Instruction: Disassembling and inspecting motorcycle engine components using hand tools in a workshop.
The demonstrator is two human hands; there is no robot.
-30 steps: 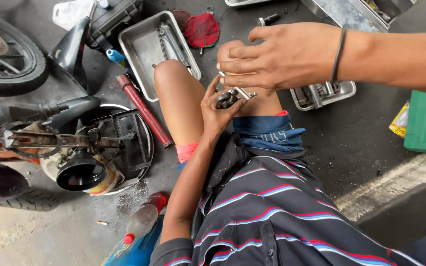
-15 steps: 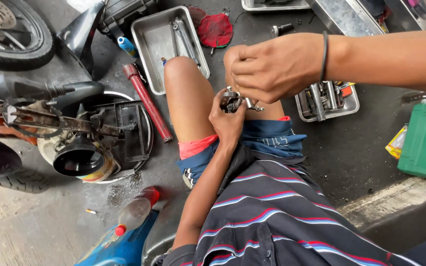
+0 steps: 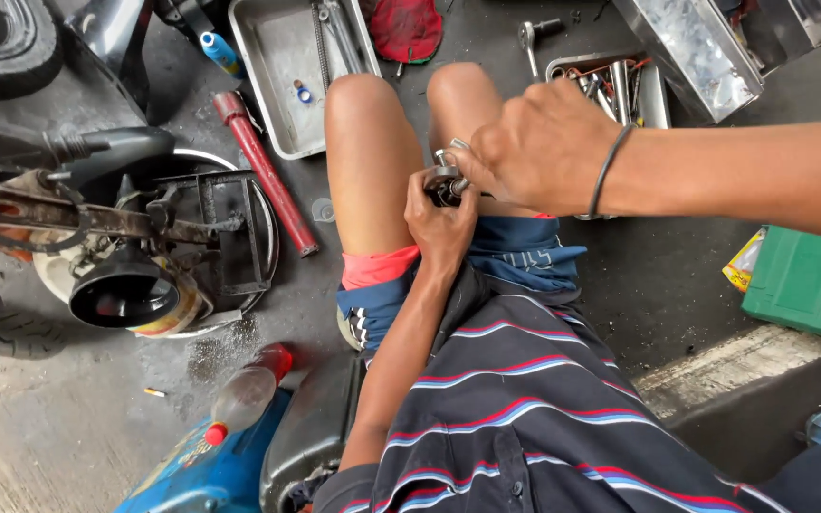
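Head view: hands (image 3: 486, 180) around metal part (image 3: 445, 182)

I see even, soft daylight with no hard shadows, only dim patches under the legs (image 3: 372, 161) and around the engine (image 3: 125, 247). Glare flares off the steel box (image 3: 705, 47) at top right, and the tray (image 3: 282, 66) shines mildly. My right hand (image 3: 544, 142) looks slightly motion-softened, and the wide lens bends the edges.
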